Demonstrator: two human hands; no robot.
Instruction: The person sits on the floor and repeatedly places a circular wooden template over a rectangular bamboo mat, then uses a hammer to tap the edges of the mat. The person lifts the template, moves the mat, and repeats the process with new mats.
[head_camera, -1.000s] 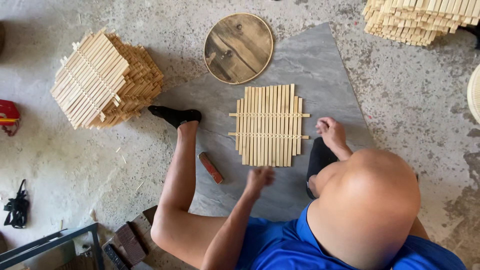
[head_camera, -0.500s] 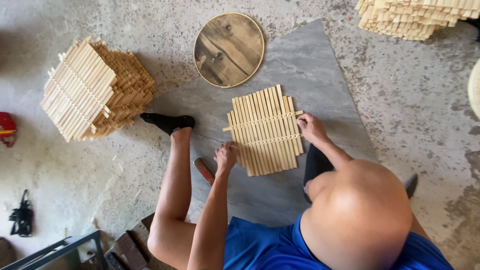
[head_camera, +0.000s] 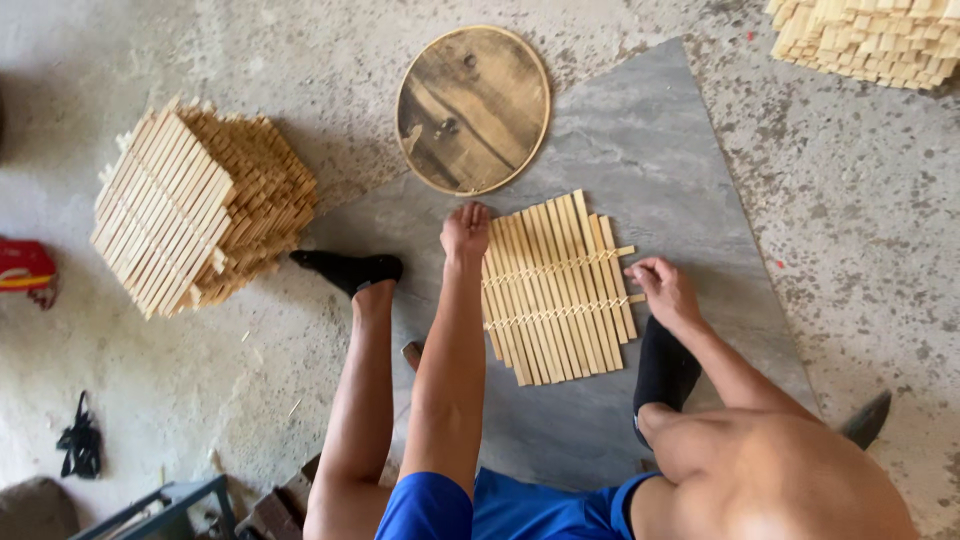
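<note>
Since half a second ago, the left hand (head_camera: 466, 230) has slid from the near left side of the bamboo slat mat (head_camera: 556, 287) up to its far left corner, and the mat has turned a little. That hand now lies flat, fingers together, pressing the corner, while the right hand (head_camera: 663, 290) curls its fingers on the mat's right edge, by the end of the upper cross strip; whether it pinches a slat I cannot tell. The mat is a pale panel of narrow slats laid side by side, bound by two thin cross strips (their ends stick out on the right). It lies on a grey stone-patterned sheet (head_camera: 660, 150) spread over a rough concrete floor (head_camera: 850, 230). Just beyond the mat sits a round dark wooden disc (head_camera: 473, 109); well to the mat's left stands a tall stack of finished slat mats (head_camera: 195, 207), and far to its upper right another pile of slats (head_camera: 870, 40). The slats run away from the person, leaning slightly left, and the cross strips run left to right.
</note>
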